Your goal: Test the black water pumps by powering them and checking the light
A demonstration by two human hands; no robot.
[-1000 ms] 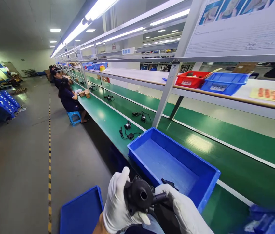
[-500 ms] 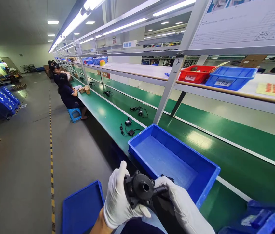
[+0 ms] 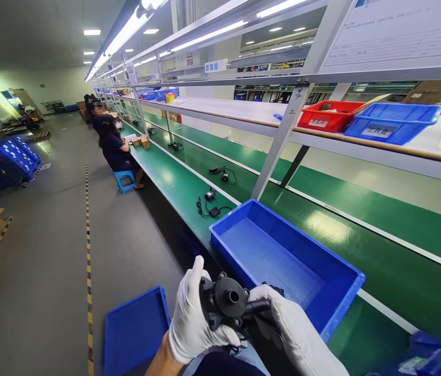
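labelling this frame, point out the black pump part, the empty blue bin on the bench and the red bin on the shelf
black pump part point(image 3: 228, 298), head view, round front face.
blue bin point(image 3: 271, 256), head view, bare floor.
red bin point(image 3: 322, 121), head view, front wall.

Red plastic bin point(image 3: 328, 116): white label, characters not legible.
Blue plastic bin point(image 3: 394, 122): white label, characters not legible.
White instruction sheet point(image 3: 400, 31): print too small.

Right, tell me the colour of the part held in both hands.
Black part, seen in the head view.
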